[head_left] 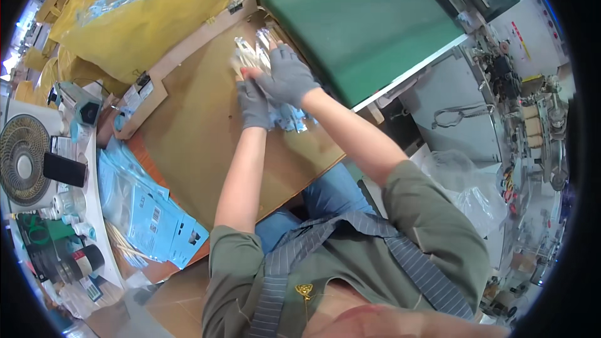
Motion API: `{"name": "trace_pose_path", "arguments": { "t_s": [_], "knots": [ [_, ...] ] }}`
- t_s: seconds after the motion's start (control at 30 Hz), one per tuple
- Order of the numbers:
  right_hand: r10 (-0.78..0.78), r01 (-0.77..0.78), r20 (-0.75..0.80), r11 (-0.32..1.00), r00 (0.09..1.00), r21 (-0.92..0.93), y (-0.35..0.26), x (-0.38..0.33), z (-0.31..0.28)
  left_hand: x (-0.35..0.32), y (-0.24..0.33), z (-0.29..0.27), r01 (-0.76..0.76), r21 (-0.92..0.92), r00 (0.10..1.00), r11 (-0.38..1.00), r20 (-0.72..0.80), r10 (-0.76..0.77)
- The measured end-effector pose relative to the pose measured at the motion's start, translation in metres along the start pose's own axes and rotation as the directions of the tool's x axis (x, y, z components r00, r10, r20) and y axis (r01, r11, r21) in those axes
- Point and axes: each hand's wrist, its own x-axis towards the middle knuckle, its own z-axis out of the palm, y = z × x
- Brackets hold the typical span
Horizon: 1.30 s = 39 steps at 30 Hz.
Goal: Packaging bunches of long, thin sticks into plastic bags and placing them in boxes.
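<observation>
A pile of slim, shiny wrapped strips (250, 56) with pale and light-blue parts lies on the brown board, near the green belt. Grey fingerless gloves cover both of my hands. Along the left side of the pile, my left hand (251, 103) has its fingers closed against the strips, its fingertips partly blurred. My right hand (288, 76) lies over the right side, fingers curved round the strips, its thumb side touching the left hand. Below my hands, the blue ends of the pile (289, 119) show. What exactly the strips contain is hidden.
The brown board (194, 119) has a raised cardboard edge (200, 37) with clips. A green conveyor belt (363, 25) runs at the far right. Blue printed bags (147, 206) lie at the left, by a fan (25, 159) and a phone (65, 169). A yellow sack (150, 25) stands beyond.
</observation>
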Motion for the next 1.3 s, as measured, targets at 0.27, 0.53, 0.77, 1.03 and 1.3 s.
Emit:
{"name": "trace_pose_path", "arguments": {
  "t_s": [0.27,0.53,0.77,1.03,1.3],
  "knots": [
    [0.444,-0.457,0.177,0.888,0.879,0.043,0.022,0.005,0.024,-0.021,0.037,-0.013,0.131,0.166,0.984,0.977,0.101,-0.149],
    [0.546,-0.573,0.229,0.817,0.806,0.068,0.024,0.006,0.003,-0.012,0.079,-0.028,0.612,0.134,0.774,0.779,0.1,-0.625],
    [0.148,-0.729,0.714,0.115,0.685,0.675,-0.012,0.004,0.06,-0.011,0.079,-0.063,0.52,0.168,0.843,0.838,0.06,-0.535],
    [-0.348,-0.133,0.155,0.086,0.925,0.987,-0.087,-0.015,-0.019,-0.072,0.177,-0.087,-0.114,0.03,0.908,0.993,0.409,0.092],
    [-0.472,0.032,0.156,0.366,0.868,0.93,-0.086,-0.051,-0.031,-0.09,0.15,-0.104,-0.398,0.448,0.827,0.8,0.553,0.102]
  ]
}}
